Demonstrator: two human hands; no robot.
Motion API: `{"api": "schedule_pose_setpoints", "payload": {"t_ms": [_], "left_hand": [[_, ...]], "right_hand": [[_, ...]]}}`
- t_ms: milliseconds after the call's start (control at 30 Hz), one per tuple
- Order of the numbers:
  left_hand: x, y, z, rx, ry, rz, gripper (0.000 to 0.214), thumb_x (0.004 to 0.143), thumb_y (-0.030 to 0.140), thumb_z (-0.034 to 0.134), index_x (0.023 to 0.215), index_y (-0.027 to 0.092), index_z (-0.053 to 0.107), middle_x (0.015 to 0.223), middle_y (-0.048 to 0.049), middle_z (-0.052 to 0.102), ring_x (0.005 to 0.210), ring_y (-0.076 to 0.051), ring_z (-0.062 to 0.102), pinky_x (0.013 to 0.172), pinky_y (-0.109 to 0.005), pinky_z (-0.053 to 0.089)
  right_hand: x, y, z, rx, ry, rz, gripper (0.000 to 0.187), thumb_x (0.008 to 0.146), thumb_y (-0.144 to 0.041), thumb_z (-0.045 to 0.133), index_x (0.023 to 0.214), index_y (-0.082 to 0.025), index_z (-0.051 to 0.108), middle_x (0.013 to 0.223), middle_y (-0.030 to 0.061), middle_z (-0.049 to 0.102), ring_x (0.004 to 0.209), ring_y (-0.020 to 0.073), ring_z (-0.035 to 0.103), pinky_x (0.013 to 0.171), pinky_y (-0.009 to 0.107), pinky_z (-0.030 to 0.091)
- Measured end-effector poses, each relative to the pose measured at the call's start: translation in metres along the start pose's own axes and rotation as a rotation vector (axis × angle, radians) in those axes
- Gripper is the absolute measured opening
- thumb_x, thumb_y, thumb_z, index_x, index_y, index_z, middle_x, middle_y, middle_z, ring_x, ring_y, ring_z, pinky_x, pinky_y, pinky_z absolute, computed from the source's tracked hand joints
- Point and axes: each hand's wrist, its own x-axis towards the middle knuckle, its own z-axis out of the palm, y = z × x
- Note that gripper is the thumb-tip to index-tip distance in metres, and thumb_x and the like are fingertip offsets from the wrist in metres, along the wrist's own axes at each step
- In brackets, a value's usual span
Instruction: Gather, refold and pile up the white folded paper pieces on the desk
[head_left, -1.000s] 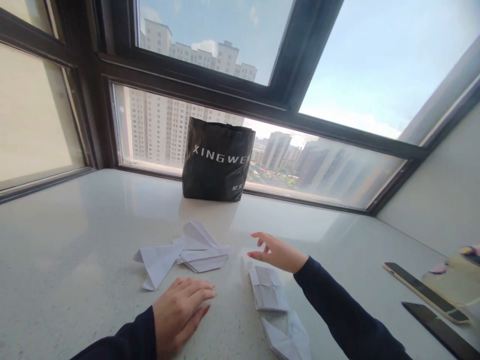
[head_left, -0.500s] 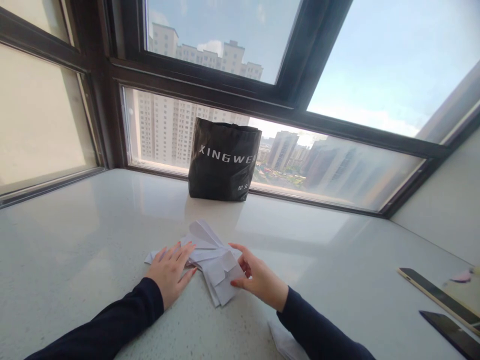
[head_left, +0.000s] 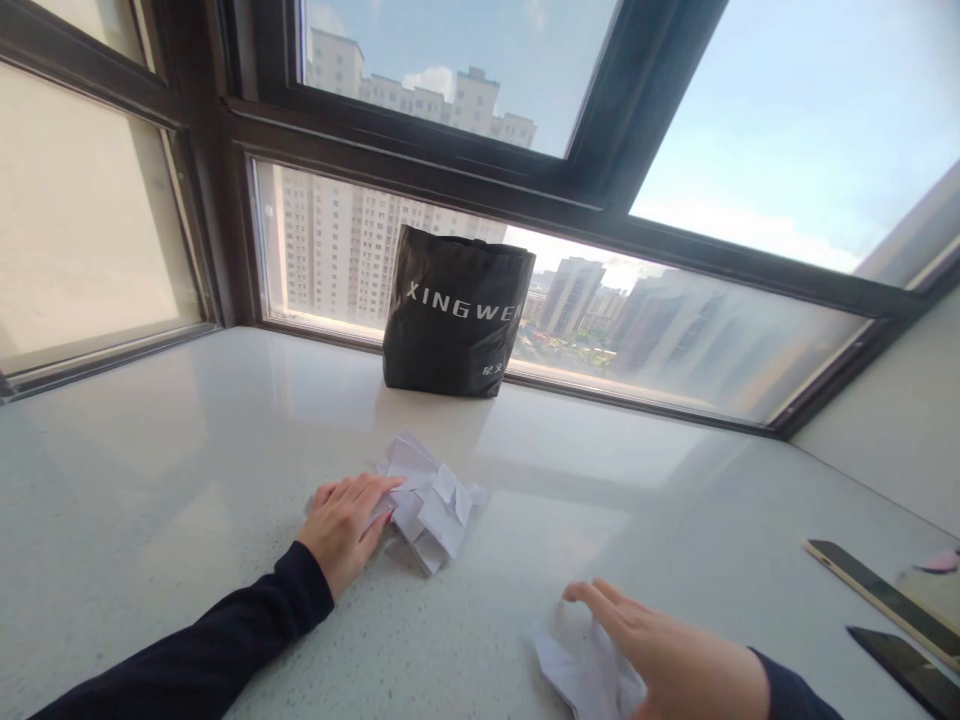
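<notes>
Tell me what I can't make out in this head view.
Head view only:
Pile of white folded papers: left part under the left hand; piece count unclear.
White folded paper at the bottom edge: partly covered by the right hand, cut by the frame.
Black bag with white lettering: walls hide its contents.
Gold-edged dark phone and black flat slab: cut off at the right edge.

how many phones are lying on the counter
2. The gold-edged phone lies far right on the counter; the dark phone lies nearer, cut by the picture's corner. Others may sit out of view.
</notes>
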Motion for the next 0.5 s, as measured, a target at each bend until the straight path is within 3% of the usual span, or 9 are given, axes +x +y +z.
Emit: {"api": "schedule_pose_setpoints", "payload": {"t_ms": [167,267,400,500], "left_hand": [[0.002,0.008,-0.005,-0.076,0.029,0.020,0.029,0.078,0.019,0.037,0.104,0.023,0.050,0.102,-0.0048,0.058,0.092,-0.021,0.052,0.078,-0.035,0.036],[0.000,0.011,-0.006,-0.156,-0.005,0.075,0.034,0.073,0.014,0.039,0.104,0.022,0.049,0.104,-0.0053,0.056,0.096,-0.020,0.050,0.080,-0.032,0.037],[-0.004,0.015,-0.007,-0.238,-0.045,0.142,0.039,0.070,0.011,0.041,0.107,0.022,0.047,0.109,-0.0054,0.053,0.100,-0.020,0.048,0.082,-0.031,0.038],[-0.006,0.020,-0.010,-0.333,-0.075,0.185,0.040,0.074,0.015,0.043,0.112,0.022,0.043,0.116,-0.0069,0.049,0.097,-0.019,0.050,0.083,-0.031,0.039]], "right_hand": [[0.008,-0.018,0.020,0.155,0.061,-0.016,0.041,0.048,-0.005,0.062,0.086,-0.018,0.052,0.093,0.0049,0.054,0.084,0.0203,0.053,0.073,0.028,0.043],[0.031,-0.033,0.019,0.301,0.249,-0.101,0.032,0.050,-0.012,0.065,0.078,-0.020,0.052,0.086,0.0021,0.054,0.080,0.0203,0.052,0.071,0.031,0.043],[0.068,-0.045,0.015,0.712,0.388,-0.287,0.030,0.069,-0.026,0.054,0.098,-0.022,0.047,0.081,0.0007,0.056,0.075,0.0174,0.055,0.063,0.030,0.047],[0.090,-0.044,0.014,0.727,0.586,-0.359,0.038,0.075,-0.031,0.049,0.112,-0.023,0.041,0.101,0.0050,0.054,0.089,0.0185,0.053,0.070,0.032,0.047]]}}
